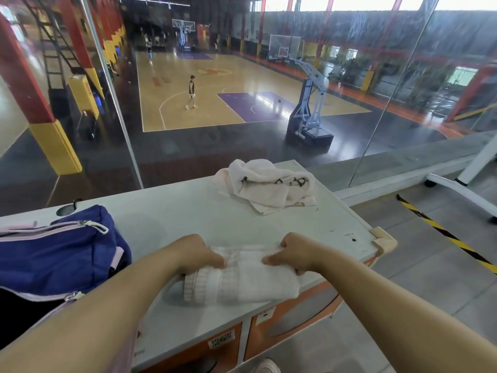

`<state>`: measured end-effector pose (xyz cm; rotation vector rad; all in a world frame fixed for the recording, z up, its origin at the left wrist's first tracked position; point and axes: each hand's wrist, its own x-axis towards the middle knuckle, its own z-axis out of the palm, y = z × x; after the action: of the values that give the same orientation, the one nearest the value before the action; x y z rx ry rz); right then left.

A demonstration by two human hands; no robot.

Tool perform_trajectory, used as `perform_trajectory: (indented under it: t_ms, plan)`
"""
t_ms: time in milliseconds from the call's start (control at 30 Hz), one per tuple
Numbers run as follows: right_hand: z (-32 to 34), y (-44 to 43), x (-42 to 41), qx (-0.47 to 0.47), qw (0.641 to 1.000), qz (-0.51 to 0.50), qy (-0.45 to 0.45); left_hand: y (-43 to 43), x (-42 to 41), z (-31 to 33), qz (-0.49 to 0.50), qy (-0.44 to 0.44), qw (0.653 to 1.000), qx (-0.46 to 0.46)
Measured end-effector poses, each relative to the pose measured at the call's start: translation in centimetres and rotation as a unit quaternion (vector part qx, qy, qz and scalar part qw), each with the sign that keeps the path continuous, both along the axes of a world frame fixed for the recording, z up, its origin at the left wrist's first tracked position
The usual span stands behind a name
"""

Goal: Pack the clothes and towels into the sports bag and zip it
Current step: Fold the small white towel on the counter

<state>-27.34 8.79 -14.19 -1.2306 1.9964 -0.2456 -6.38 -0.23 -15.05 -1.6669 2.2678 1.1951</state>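
Note:
A folded white towel (242, 281) lies near the front edge of the grey cabinet top (183, 211). My left hand (199, 254) grips its left far side and my right hand (293, 254) grips its right far side, fingers curled into the cloth. A blue sports bag (53, 254) with pale pink trim sits at the left, its zip open and its dark inside showing. A crumpled white cloth (266, 181) with dark marks lies at the far right of the top, on a sheet of paper.
A glass wall (242, 103) stands right behind the cabinet, with a basketball court and people below. A foam guard (382, 238) caps the right front corner. Right of the cabinet are floor, black-and-yellow tape (451, 238) and a white wheeled frame (462, 189).

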Motion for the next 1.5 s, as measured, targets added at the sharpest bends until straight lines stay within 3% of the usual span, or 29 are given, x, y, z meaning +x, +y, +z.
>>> perform_trajectory:
  t_ms: [167,533,767,867,933,1067,1167,1333,1500]
  plan:
    - [-0.4,0.6,-0.3,-0.017,0.999,0.043,-0.022,0.5,1.1,-0.1,-0.019,0.014,0.999,0.024]
    - [1.2,4.7,0.8,-0.236,0.963,0.123,0.040,2.8,3.7,0.2,-0.109,0.064,0.992,-0.004]
    - [2.4,6.4,2.0,-0.161,0.955,0.166,0.187,5.0,3.5,0.2,-0.147,0.112,0.968,-0.171]
    - [2.3,6.4,2.8,-0.153,0.904,0.250,0.310,6.1,3.3,0.7,-0.203,0.098,0.930,-0.291]
    - [2.1,6.3,3.6,-0.167,0.881,0.279,0.343,6.6,3.6,1.1,-0.235,0.092,0.906,-0.341]
    - [2.8,6.5,5.3,-0.154,0.905,0.270,0.289,7.0,5.3,2.2,-0.271,0.014,0.891,-0.364]
    - [4.6,6.3,7.0,-0.150,0.886,0.288,0.331,7.3,7.5,3.2,-0.282,-0.088,0.888,-0.353]
    - [9.7,5.7,10.9,-0.187,0.854,0.285,0.393,7.9,13.1,6.4,-0.242,-0.176,0.860,-0.414]
    - [14.3,5.5,15.3,-0.300,0.819,0.239,0.427,8.8,21.5,9.7,-0.148,-0.161,0.851,-0.477]
